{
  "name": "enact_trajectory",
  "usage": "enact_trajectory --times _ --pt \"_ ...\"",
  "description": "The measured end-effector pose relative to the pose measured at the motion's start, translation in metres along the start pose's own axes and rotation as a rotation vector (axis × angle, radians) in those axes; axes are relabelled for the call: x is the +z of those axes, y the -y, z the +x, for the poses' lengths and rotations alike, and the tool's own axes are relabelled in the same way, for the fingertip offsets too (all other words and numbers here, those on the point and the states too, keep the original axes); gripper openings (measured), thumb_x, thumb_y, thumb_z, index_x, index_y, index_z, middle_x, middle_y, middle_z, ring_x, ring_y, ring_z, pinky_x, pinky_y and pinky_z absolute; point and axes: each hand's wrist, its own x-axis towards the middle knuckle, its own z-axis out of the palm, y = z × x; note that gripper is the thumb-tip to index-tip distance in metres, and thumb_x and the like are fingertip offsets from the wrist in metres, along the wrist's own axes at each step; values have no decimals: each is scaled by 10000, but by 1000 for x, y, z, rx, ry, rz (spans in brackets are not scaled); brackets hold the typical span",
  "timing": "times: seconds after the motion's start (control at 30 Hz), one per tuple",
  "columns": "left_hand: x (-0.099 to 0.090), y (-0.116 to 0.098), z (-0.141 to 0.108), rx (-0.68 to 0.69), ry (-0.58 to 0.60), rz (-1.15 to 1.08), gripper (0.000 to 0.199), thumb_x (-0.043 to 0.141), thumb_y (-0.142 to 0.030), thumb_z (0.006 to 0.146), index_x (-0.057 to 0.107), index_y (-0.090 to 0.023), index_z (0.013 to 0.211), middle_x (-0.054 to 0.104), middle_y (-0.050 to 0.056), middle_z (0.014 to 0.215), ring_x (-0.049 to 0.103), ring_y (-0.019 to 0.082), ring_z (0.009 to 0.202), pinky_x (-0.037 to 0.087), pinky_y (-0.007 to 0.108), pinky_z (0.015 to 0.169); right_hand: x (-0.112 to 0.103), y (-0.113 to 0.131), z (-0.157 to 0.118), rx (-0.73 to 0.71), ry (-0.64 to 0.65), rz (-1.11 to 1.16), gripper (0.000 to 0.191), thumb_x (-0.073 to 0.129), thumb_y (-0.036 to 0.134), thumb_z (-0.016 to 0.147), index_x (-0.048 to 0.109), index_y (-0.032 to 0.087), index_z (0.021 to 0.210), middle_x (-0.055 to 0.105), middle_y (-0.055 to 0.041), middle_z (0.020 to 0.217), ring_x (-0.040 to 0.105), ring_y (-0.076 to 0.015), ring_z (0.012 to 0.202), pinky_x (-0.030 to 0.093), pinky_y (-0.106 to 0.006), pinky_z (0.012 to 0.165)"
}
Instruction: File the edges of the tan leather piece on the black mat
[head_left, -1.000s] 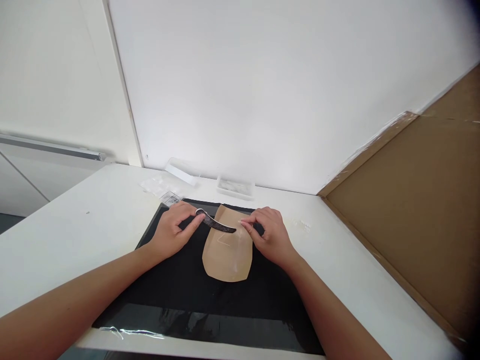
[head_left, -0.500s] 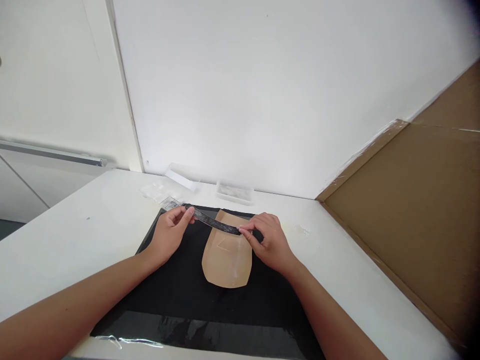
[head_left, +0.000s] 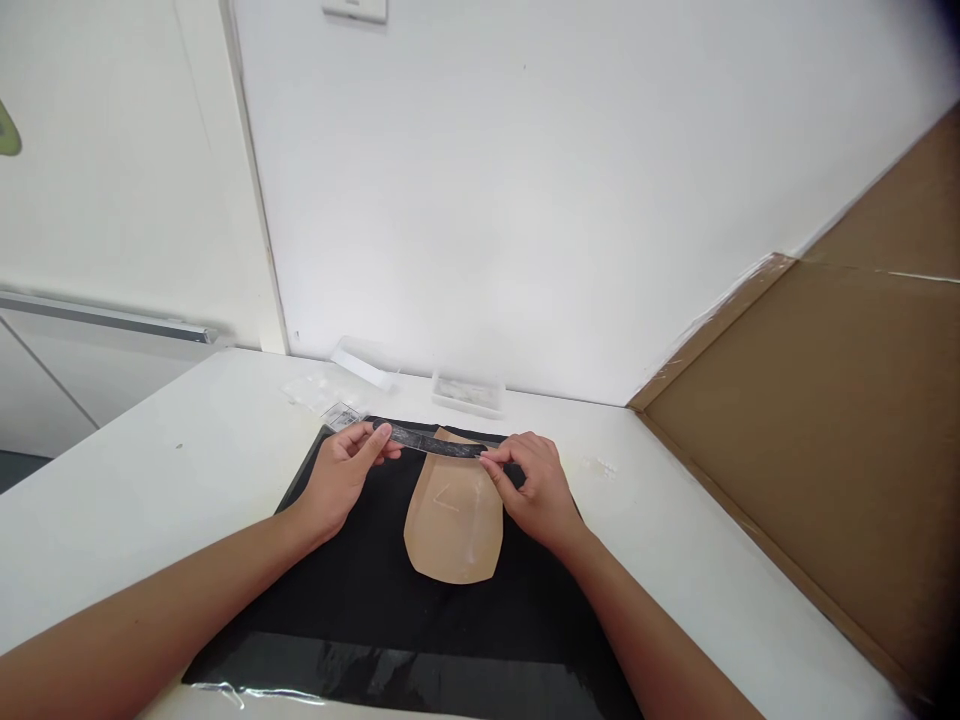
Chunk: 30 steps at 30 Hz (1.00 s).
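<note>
Stretched between my two hands is a narrow dark strip (head_left: 442, 446) with whitish streaks, slightly curved. My left hand (head_left: 351, 470) is closed, pinching its left end between thumb and fingers. The right end is pinched by my right hand (head_left: 534, 490), also closed. Below the strip lies a tan, rounded sheet (head_left: 457, 525) with a small V-shaped mark; the strip crosses in front of its upper part. Whether strip and sheet touch, I cannot tell. Under the sheet spreads a black cloth (head_left: 352, 600) with a clear, glossy band along its near edge.
On the white table (head_left: 135, 480), a clear plastic box (head_left: 469, 393) stands against the wall. Left of it are an open plastic case (head_left: 364, 365) and a crumpled clear bag (head_left: 319, 393). Small white bits (head_left: 601, 467) lie at right, near a brown cardboard panel (head_left: 810, 430).
The strip has become more level, its right end rising slightly and its left end dropping. Both hands keep their pinch. The camera view has tilted up a little.
</note>
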Motion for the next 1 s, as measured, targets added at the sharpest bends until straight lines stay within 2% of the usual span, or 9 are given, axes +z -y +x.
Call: enact_trajectory --times 0.17,0.3,0.47,0.8,1.0 --pt "2 -1 -5 9 63 -13 379 730 -558 876 699 -180 882 773 59 884 739 231 924 536 335 851 3 -4 0 18 -83 0 205 598 345 1004 611 235 832 665 -15 818 590 -218 851 387 -422 873" --pt "6 -3 -9 17 105 7 358 726 -535 889 714 -180 847 776 62 860 741 238 909 532 327 817 8 5 -1 22 -127 12 198 587 327 1011 598 236 835 655 -9 812 587 -211 847 387 -410 862" --pt "10 -5 -14 34 139 -5 336 736 -518 887 722 -184 848 773 52 870 738 229 903 545 332 855 8 10 0 53 -184 -21 196 603 312 1001 570 233 824 652 0 814 583 -205 846 376 -409 876" --pt "9 -4 -16 83 142 11 308 721 -484 909 727 -180 865 781 57 875 729 217 893 542 316 864 10 18 0 5 -184 -20 205 579 300 1008 545 228 819 619 -1 795 567 -201 830 372 -403 852" --pt "10 -4 -17 95 143 15 297 714 -478 920 728 -184 875 779 46 878 729 205 885 540 298 853 4 8 2 49 -246 -25 176 608 266 985 564 231 818 615 8 771 559 -195 802 371 -415 872"
